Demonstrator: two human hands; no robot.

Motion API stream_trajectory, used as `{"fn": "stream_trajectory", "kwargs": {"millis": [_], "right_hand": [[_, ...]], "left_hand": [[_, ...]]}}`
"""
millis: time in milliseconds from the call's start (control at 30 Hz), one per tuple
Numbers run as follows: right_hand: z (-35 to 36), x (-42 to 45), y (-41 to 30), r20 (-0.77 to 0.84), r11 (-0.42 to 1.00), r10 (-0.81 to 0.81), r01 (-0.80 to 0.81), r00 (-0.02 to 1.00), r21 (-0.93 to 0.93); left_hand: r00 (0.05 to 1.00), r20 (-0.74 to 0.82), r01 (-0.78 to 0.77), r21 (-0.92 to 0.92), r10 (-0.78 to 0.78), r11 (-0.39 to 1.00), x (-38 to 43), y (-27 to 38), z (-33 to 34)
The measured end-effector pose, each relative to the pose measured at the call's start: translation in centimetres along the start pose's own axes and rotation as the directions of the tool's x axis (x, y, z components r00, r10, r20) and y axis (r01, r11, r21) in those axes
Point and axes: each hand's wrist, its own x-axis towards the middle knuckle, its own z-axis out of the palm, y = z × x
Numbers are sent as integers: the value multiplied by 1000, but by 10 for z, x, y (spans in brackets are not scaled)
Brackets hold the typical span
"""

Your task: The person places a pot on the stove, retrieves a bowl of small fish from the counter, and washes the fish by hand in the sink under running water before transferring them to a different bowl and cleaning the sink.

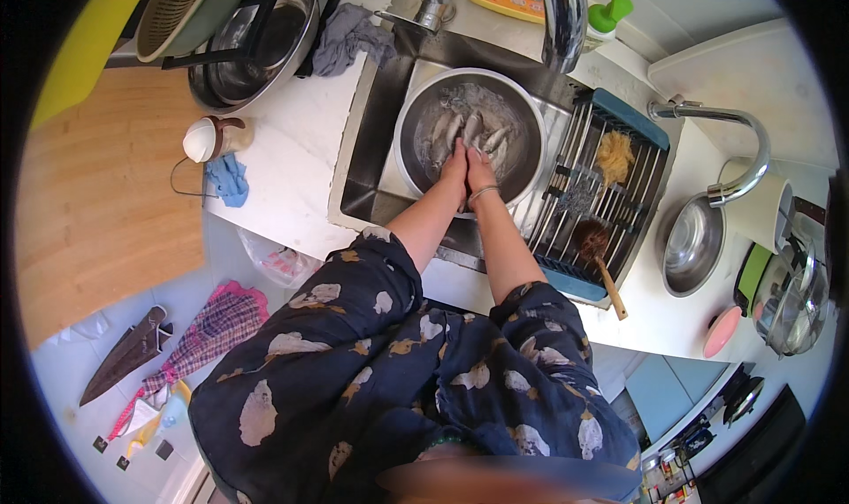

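Observation:
In the head view, a round stainless steel basin (412,116) stands in the sink (358,166), with water and several small fish (473,127) inside. My left hand (455,166) and my right hand (480,167) are together over the near side of the basin, fingers pointing at the fish. The fingertips reach the fish in the water. Whether either hand grips a fish is hidden by the hands themselves. A bangle circles my right wrist. The chrome faucet spout (564,33) hangs beyond the basin's far right rim.
Right of the basin, a drying rack (600,119) spans the sink, holding a tan scrubber (615,158), steel wool (576,199) and a wooden-handled brush (610,285). A metal bowl (693,245) stands farther right. Left are a grey cloth (351,40), blue cloth (228,180), lidded jar (219,138) and large pan (305,46).

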Motion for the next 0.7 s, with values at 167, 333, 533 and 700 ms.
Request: {"fn": "stream_trajectory", "kwargs": {"millis": [167, 333, 533, 700], "right_hand": [[-8, 20, 4, -59, 984, -154, 158, 986, 77], [11, -18, -4, 126, 935, -353, 348, 927, 62], [-29, 9, -19, 162, 401, -690, 558, 706, -727], [-41, 27, -89, 184, 189, -769, 493, 612, -849]], "left_hand": [[961, -171, 240, 139, -215, 961, -123, 62, 59], [994, 23, -109, -50, 110, 993, -70, 39, 22], [953, 175, -294, 327, 248, 898, -49, 51, 4], [567, 526, -569, 806, 634, -160, -37, 106, 7]]}}
